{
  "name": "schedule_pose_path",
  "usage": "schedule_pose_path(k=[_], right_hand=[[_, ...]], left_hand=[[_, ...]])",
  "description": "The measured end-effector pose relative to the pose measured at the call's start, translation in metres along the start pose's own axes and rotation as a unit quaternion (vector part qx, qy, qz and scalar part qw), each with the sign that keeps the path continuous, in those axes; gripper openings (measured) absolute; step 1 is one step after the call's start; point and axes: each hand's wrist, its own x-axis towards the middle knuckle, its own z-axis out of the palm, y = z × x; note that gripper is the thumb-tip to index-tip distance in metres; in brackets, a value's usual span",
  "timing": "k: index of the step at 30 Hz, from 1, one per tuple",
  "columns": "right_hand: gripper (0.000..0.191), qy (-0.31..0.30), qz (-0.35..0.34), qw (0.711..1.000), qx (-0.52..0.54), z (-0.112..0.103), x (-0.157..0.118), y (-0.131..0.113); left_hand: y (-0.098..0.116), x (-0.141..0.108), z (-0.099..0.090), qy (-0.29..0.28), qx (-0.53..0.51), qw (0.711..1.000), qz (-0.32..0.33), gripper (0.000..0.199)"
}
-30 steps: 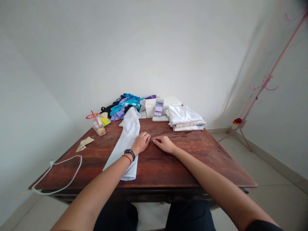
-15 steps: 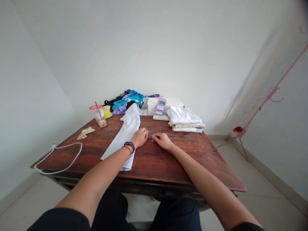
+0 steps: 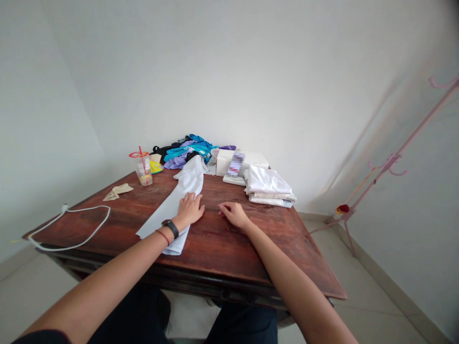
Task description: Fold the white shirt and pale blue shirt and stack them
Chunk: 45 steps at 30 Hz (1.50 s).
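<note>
A long, narrow white garment (image 3: 161,222) lies on the brown wooden table (image 3: 229,258), its crumpled far end by a clothes pile. Whether it is a pair of trousers or another piece, I cannot tell. Across its right edge rests my left hand (image 3: 190,209), palm down with fingers spread, wearing a black wristband and a red cord. To the right, apart from the garment, my right hand (image 3: 234,214) lies on the bare wood. Its fingers are loosely curled together, and nothing shows in them.
Toward the back are the coloured clothes pile (image 3: 190,150), a white box (image 3: 224,162) and a stack of folded white clothes (image 3: 268,184). A plastic cup (image 3: 144,169), a beige cloth (image 3: 117,191) and a white cable (image 3: 96,230) occupy the left side. A pink stand (image 3: 394,160) rises at right.
My left hand has drawn back a little leftward onto the white garment, and its fingers have spread. My right hand stays near the same table spot. The whole view has shifted.
</note>
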Motion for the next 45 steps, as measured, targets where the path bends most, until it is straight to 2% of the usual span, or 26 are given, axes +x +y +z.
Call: schedule_pose_path(k=[2,7,11,13,18,21,24,28,30,34,37,41,43,45], right_hand=[[0.028,-0.005,-0.001,1.000,-0.006,-0.001,0.000,0.001],[0.027,-0.014,-0.016,0.999,-0.031,0.000,0.000,-0.003],[0.028,-0.012,-0.012,1.000,-0.024,0.001,0.000,-0.001],[0.027,-0.011,-0.006,1.000,-0.016,0.002,0.000,0.001],[0.028,-0.008,-0.002,1.000,-0.015,0.004,0.001,0.006],[0.028,-0.011,0.004,1.000,-0.011,0.003,0.001,0.006],[0.028,-0.010,0.004,1.000,-0.012,0.003,0.001,0.006],[0.029,-0.011,-0.002,1.000,-0.015,0.003,0.000,0.004],[0.030,-0.004,-0.001,1.000,-0.006,0.003,0.000,0.002],[0.031,0.024,0.011,1.000,-0.005,0.002,-0.001,-0.005],[0.029,0.032,0.010,0.999,-0.018,0.000,-0.002,-0.009],[0.029,0.027,0.006,1.000,-0.010,0.001,-0.003,-0.011],[0.030,0.021,0.005,1.000,-0.006,0.003,-0.003,-0.011],[0.029,0.012,0.000,1.000,-0.008,0.005,-0.004,-0.010]], left_hand=[[-0.015,-0.020,-0.011,-0.010,0.022,0.998,-0.060,0.045],[-0.062,-0.071,-0.038,-0.114,0.018,0.979,-0.170,0.067],[-0.092,-0.089,-0.051,-0.142,0.027,0.957,-0.252,0.082],[-0.101,-0.092,-0.054,-0.138,0.037,0.954,-0.263,0.082],[-0.108,-0.097,-0.056,-0.104,0.014,0.971,-0.213,0.061],[-0.106,-0.099,-0.057,-0.102,-0.038,0.971,-0.212,0.048],[-0.096,-0.101,-0.062,-0.079,-0.113,0.976,-0.170,0.036],[-0.064,-0.107,-0.077,-0.036,-0.236,0.967,-0.089,0.032],[-0.041,-0.111,-0.087,-0.036,-0.280,0.957,-0.066,0.031],[0.000,-0.125,-0.107,-0.105,-0.334,0.937,-0.002,0.028],[0.019,-0.140,-0.123,-0.181,-0.348,0.919,0.051,0.025],[0.022,-0.160,-0.137,-0.278,-0.361,0.885,0.093,0.018],[0.014,-0.166,-0.137,-0.277,-0.364,0.886,0.075,0.020],[0.002,-0.169,-0.132,-0.240,-0.355,0.903,0.028,0.025]])
